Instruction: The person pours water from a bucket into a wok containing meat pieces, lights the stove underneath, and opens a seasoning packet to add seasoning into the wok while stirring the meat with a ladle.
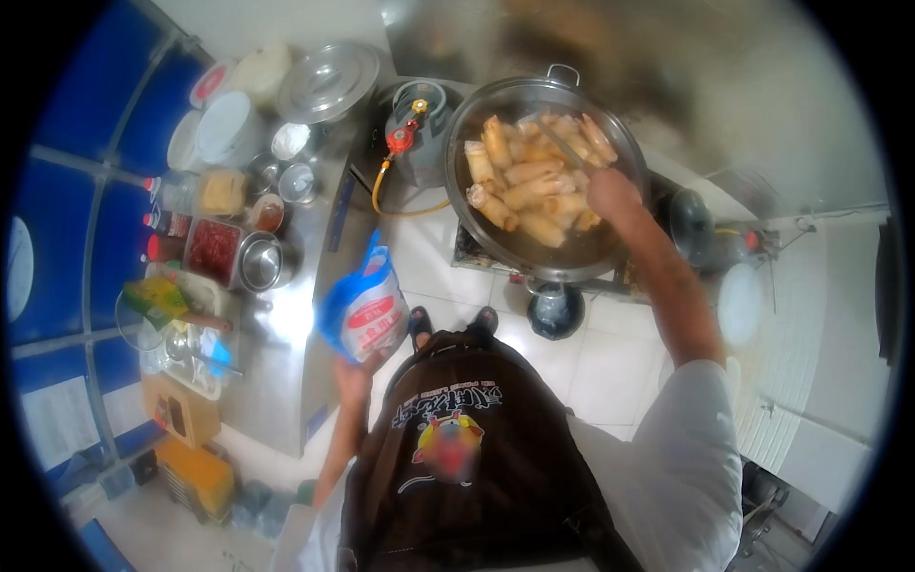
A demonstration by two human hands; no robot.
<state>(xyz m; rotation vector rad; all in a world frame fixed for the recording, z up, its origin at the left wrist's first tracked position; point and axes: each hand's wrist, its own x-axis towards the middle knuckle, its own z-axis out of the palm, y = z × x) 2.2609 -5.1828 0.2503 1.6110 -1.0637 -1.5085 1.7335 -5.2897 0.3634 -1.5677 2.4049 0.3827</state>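
Observation:
My left hand is closed on the lower end of a blue, white and red plastic bag, held beside the steel counter. My right hand grips the long handle of a metal cooking utensil; its working end is hidden among the food, so I cannot tell which kind it is. It reaches into a wide two-handled steel pan. Several thick, pale golden pieces of food, perhaps pig trotters, lie in liquid there. The right hand is over the pan's right side.
A gas cylinder with a red regulator and orange hose stands left of the pan. The steel counter holds a tray of red food, bowls, bottles and a lidded pot. A dark bucket sits on the floor below the stove.

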